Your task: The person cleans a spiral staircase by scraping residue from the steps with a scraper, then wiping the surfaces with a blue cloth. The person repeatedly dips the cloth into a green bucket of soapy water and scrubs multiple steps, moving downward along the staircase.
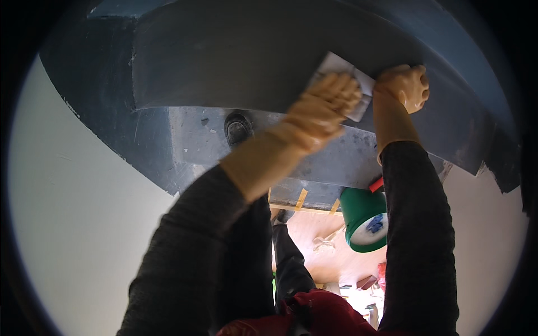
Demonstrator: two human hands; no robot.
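Note:
Both hands wear long tan rubber gloves. My left hand (330,98), slightly smeared by motion, is closed over a folded whitish pad (332,61) and presses it against the dark grey surface (224,61). Whether the pad is cloth or paper, I cannot tell. Just right of the pad, my right hand (403,87) is curled into a fist against the same surface, and nothing shows in it. Its palm side is hidden.
Below lies a lighter grey step (196,134) with a dark shoe (238,129) on it. A green bucket (358,210) with whitish and blue contents stands lower down, beside a red object (376,184). Pale curved walls (61,162) flank the steps. Tape strips (301,199) mark a lower edge.

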